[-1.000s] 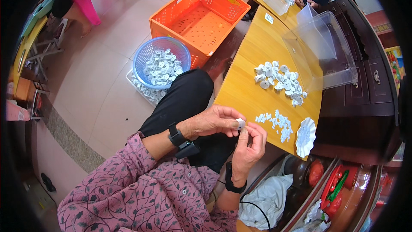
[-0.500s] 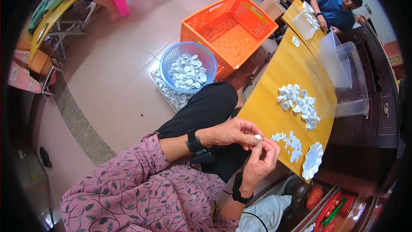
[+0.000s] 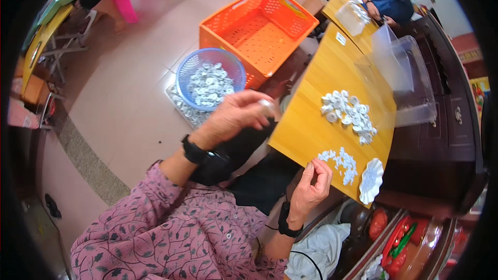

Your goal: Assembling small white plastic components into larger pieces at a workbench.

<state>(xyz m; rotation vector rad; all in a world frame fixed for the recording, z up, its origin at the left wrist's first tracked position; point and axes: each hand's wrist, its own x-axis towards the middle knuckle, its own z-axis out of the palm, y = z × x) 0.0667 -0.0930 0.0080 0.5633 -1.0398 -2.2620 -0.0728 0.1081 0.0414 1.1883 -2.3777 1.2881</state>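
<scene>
At the desk's (image 3: pixel 303 114) near edge, right hand (image 3: pixel 312 184) is curled closed, thumb to fingertip; can't see anything in it. Left hand (image 3: pixel 236 116), off the near-left corner, pinches one white part (image 3: pixel 266 105), blurred. Step looks like moving that part; setting it down calls for easing the pinch. Small white pieces (image 3: pixel 345 165) near front edge, round white parts (image 3: pixel 348 114) mid-desk, blue basket (image 3: pixel 232 62) off left edge.

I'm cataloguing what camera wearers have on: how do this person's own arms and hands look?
The pink sleeves have a dark leaf-and-vine print. The left hand and right hand are ungloved. There is a black band on the left wrist and another on the right.
</scene>
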